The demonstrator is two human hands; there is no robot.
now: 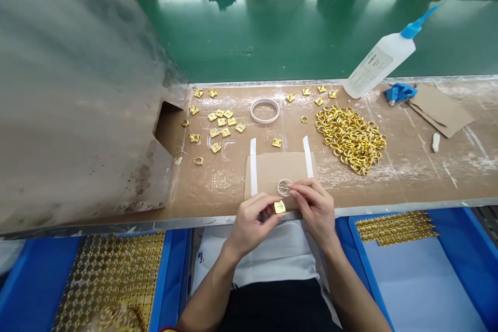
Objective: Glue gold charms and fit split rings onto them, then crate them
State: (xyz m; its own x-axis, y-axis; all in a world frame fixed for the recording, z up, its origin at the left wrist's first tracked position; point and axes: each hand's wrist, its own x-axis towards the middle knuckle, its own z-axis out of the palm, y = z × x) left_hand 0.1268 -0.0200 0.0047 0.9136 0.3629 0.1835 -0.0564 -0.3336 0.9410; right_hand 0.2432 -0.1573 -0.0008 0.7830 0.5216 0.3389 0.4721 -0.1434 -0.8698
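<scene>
At the bench's front edge, my left hand (252, 222) pinches a small square gold-coloured piece (279, 207) between thumb and fingertips. A raised pattern shows on its upper face. My right hand (316, 208), fingers pressed together, grips a thin needle-like stick (287, 188). The stick's tip lies over a small round clear dish (279, 190), and whatever is inside the dish is too small to make out. Under the dish is a cardboard pad (274, 167) with two white tape strips. One more gold square piece (276, 142) lies just beyond the pad.
A pile of gold rings (350, 137) is at right, several gold squares (221, 122) at left. A tape roll (253, 115), tilted bottle (375, 65) and blue clips (399, 93) stand behind. A metal housing (85, 88) borders the left; blue trays (177, 270) flank my lap.
</scene>
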